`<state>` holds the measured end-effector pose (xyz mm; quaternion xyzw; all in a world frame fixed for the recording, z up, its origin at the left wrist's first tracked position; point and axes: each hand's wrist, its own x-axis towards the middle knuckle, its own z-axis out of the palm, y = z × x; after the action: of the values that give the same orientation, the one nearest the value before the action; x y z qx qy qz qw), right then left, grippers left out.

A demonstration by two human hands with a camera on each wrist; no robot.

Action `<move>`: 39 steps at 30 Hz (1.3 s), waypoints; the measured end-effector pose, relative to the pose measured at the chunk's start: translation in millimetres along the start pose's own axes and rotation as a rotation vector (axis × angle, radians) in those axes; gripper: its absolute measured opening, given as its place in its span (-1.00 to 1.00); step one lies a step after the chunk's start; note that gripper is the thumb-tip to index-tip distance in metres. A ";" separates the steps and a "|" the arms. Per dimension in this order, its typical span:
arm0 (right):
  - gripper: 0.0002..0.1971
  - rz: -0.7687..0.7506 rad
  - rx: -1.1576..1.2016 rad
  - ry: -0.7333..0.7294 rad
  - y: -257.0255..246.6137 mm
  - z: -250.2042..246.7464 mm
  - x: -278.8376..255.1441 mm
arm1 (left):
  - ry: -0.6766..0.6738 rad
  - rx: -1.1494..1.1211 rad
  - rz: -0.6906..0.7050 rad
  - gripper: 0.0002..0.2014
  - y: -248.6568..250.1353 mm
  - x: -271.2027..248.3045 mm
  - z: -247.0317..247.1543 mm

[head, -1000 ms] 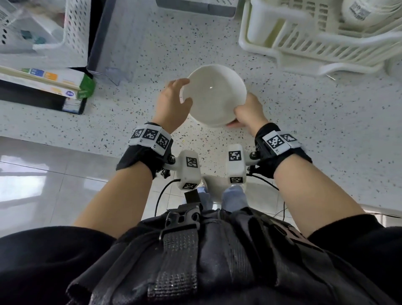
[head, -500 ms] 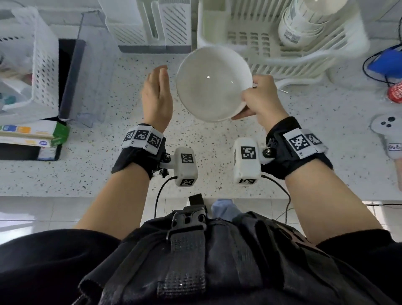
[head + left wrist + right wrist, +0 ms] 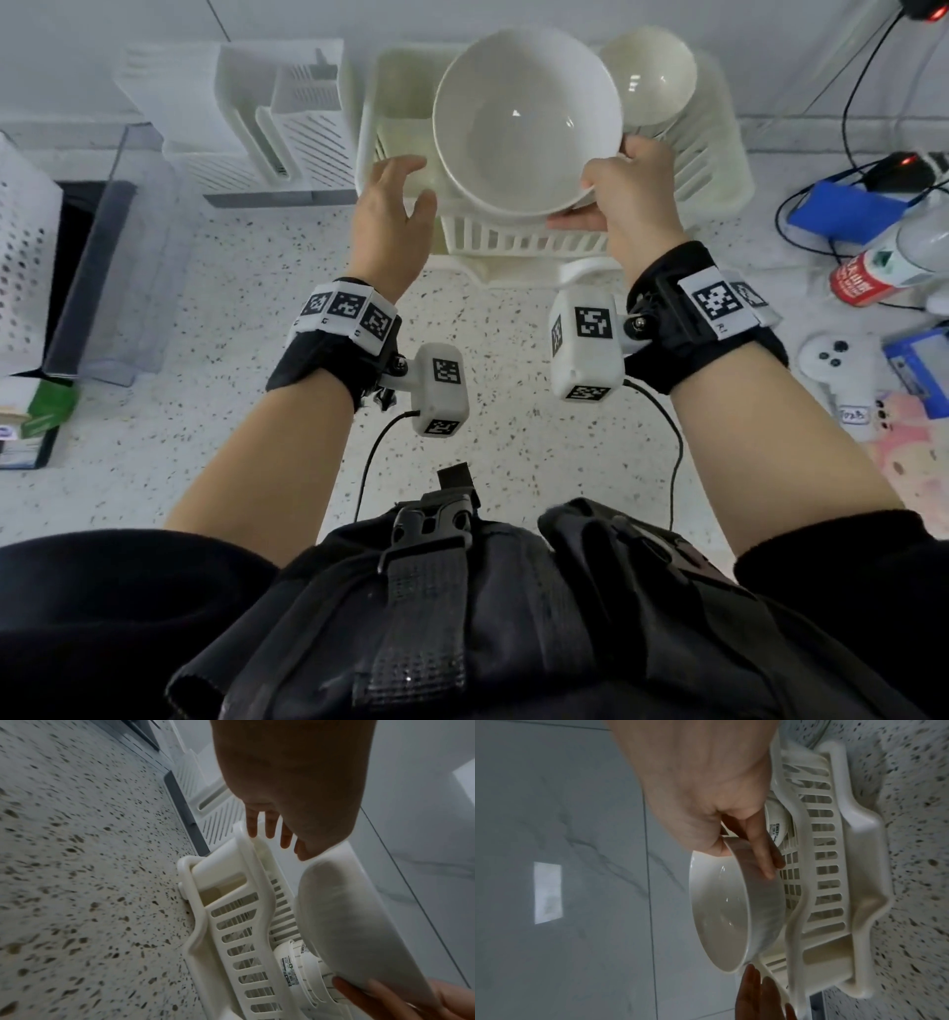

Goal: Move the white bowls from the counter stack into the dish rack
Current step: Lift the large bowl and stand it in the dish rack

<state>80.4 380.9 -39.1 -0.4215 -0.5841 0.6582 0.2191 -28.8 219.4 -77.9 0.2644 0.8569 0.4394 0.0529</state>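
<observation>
- While the right hand (image 3: 634,198) grips the white bowl (image 3: 526,121) by its near-right rim, thumb inside and fingers under, the head view puts the bowl in the air over the dish rack (image 3: 719,154), tilted toward the camera, not seated yet.
- Same view: the left hand (image 3: 390,221) is off the bowl, fingers loose and spread, holding nothing, hovering just beside the bowl's left edge over the rack's left wall. A second ago both hands were on the bowl low over the speckled counter (image 3: 257,308); half a second ago the left had let go. So the carry is nearly done, one-handed.
- A second bowl (image 3: 648,77) already stands in the rack's back right, just behind the carried one.
- Left wrist view: left-hand fingers (image 3: 267,825) hang straight, apart from the bowl's outer wall (image 3: 359,923); rack (image 3: 231,933) right below, labelled bowl bases (image 3: 293,969) in it.
- Right wrist view: right-hand fingers (image 3: 765,850) are pressed along the bowl's (image 3: 731,912) outside, thumb hooked over the rim; bowl just above the rack (image 3: 834,882), contact unclear.
- Judgement: next is lowering it into a free slot left of the racked bowls; risk is clinking them. The counter stack is out of view, remaining count unknown.
</observation>
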 end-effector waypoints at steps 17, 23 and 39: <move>-0.58 0.323 -0.009 0.061 37.4 41.5 93.8 | -0.186 0.268 -0.001 -0.61 -25.8 72.6 27.3; -0.59 0.371 -0.066 0.017 43.6 47.3 104.2 | -0.187 0.336 -0.048 -0.59 -33.9 84.9 32.8; -0.64 0.356 -0.094 0.035 46.0 65.2 133.1 | -0.222 0.482 -0.123 -0.51 -33.5 87.1 38.5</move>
<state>-36.1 436.6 -125.2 -0.5392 -0.5267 0.6511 0.0892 -104.4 274.9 -115.2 0.2635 0.9401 0.1869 0.1086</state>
